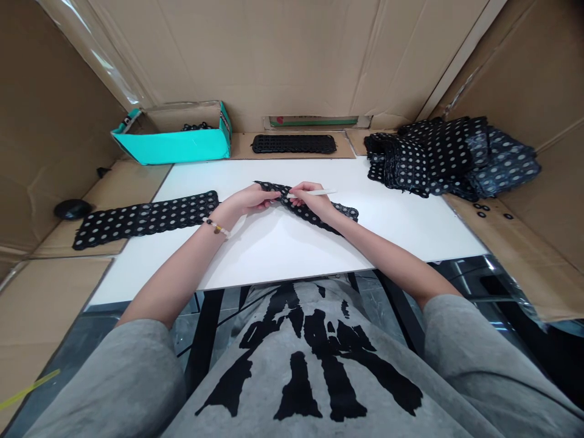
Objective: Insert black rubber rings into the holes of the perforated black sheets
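Observation:
A black strip with rows of round pale spots (310,214) lies at a slant across the white board, its far left end raised. My left hand (256,201) pinches that end between thumb and fingers. In my right hand (314,199) is a slim white pen-like tool (323,192), its tip meeting the strip beside my left fingers. What the tip does there is too small to make out. Left of my left wrist rests another black spotted strip (148,218), reaching from the white board onto cardboard.
At the back left stands a turquoise box (176,146) with small black pieces inside. A stack of black strips (293,144) lies at the back middle. Spotted strips (438,155) are heaped at the right, near several black rings (482,210). A round black object (73,209) sits far left. Cardboard walls surround the board.

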`<state>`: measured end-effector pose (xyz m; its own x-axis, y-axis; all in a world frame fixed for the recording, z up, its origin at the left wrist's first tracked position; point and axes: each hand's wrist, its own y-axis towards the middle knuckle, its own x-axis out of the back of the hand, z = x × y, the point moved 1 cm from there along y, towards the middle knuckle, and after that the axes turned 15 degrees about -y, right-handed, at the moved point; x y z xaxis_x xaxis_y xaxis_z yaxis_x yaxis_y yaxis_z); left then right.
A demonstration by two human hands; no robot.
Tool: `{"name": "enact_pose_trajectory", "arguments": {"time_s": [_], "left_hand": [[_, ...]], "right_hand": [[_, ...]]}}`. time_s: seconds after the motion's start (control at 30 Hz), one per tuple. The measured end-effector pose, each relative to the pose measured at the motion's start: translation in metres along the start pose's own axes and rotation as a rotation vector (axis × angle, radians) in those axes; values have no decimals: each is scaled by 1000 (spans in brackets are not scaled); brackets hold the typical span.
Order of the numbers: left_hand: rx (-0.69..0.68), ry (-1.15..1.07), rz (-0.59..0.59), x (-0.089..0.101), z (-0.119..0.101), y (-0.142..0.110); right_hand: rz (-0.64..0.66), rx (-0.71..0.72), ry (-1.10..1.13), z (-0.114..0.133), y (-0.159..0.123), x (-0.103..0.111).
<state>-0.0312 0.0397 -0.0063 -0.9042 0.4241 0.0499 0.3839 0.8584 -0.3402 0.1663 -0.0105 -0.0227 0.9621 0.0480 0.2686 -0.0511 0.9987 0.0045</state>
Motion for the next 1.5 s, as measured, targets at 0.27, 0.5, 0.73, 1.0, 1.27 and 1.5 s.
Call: {"name": "enact_pose_trajectory", "arguments": {"time_s": [0.27, 0.5, 0.73, 1.0, 1.27, 1.5], "left_hand": [[37, -76, 9, -2, -4, -4], [69, -34, -47, -10, -12, -13], [33, -78, -108, -17, -8, -11], [-12, -68, -139, -16, -3, -7], [43, -147, -153, -23, -9, -14], [152, -177, -138, -20, -16, -16]], "right_hand": [[-13, 4, 58, -1, 2, 1], [23, -1, 64, 0, 0, -1], [54, -83, 45, 1, 4, 0], [15, -79, 61, 4, 0, -1], [-11, -48, -54, -2, 3, -4], [-30, 16, -292, -1, -1, -12]]}}
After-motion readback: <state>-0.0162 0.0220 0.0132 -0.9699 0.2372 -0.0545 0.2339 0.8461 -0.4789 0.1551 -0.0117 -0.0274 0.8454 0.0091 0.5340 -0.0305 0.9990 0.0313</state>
